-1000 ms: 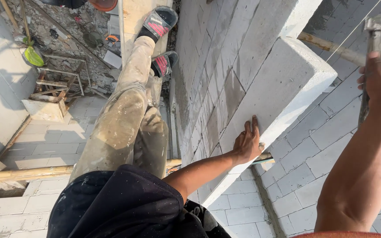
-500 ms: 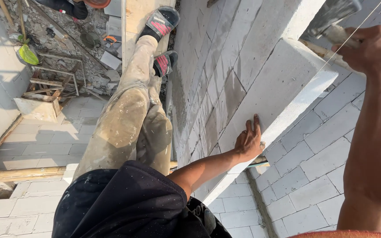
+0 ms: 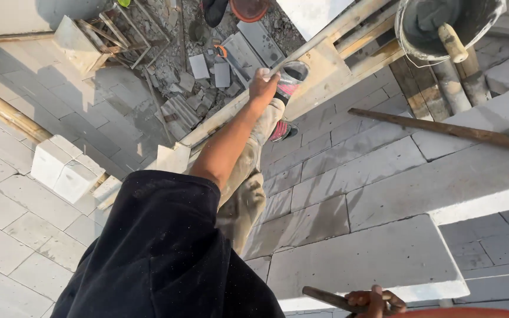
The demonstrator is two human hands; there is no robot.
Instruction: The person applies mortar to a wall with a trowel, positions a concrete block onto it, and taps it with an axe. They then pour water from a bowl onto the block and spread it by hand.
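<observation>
Head view, looking steeply down a wall of pale grey blocks. The left hand point(image 3: 263, 84), in the upper middle of the frame, is stretched out on a straight arm and closed around a long wooden scaffold pole point(image 3: 319, 42) that runs diagonally from the upper right down toward the middle left. Just beside that hand lie the person's sandalled foot point(image 3: 290, 76) and mortar-stained trouser leg.

At the bottom edge, right of centre, the right hand point(image 3: 375, 300) is clenched on the dark handle of a tool point(image 3: 328, 298); the tool's head is out of frame, so its kind cannot be told. Just above this hand lies a large white block point(image 3: 378, 259) on top of the wall.

In the upper right corner a bucket point(image 3: 405, 32) holds grey mortar with a wooden handle point(image 3: 453, 42) sticking out. A rusty steel bar point(image 3: 443, 128) lies across the blocks at right. Rubble and cut block pieces point(image 3: 213, 68) litter the ground at the upper centre.
</observation>
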